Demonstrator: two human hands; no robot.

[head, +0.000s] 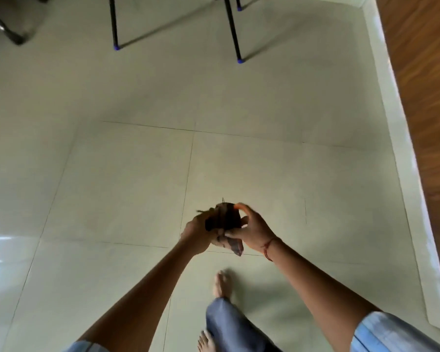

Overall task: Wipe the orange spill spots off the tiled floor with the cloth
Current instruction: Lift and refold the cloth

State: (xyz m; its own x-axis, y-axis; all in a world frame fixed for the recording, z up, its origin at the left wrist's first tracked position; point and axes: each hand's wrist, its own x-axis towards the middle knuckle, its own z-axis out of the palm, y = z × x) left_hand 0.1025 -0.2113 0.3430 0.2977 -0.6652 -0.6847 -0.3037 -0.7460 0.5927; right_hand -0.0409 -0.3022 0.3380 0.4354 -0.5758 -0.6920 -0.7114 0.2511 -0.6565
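Two hands are raised above the tiled floor (127, 179); the dark cloth (225, 218) is gripped by the left hand (197, 233) and pinched by the right hand (253, 231).

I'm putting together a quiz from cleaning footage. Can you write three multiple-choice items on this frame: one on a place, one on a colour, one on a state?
1. Where is the cloth relative to the tiled floor?
A. Lying flat on it
B. Held up above it
C. Tucked under a foot

2. What colour are the caps on the black legs?
A. Blue
B. Red
C. White

3. The person's feet are:
A. In shoes
B. In socks
C. Bare

Answers:
B, the bunched cloth is lifted clear of the tiles.
A, the leg tips show blue.
C, bare toes are visible.
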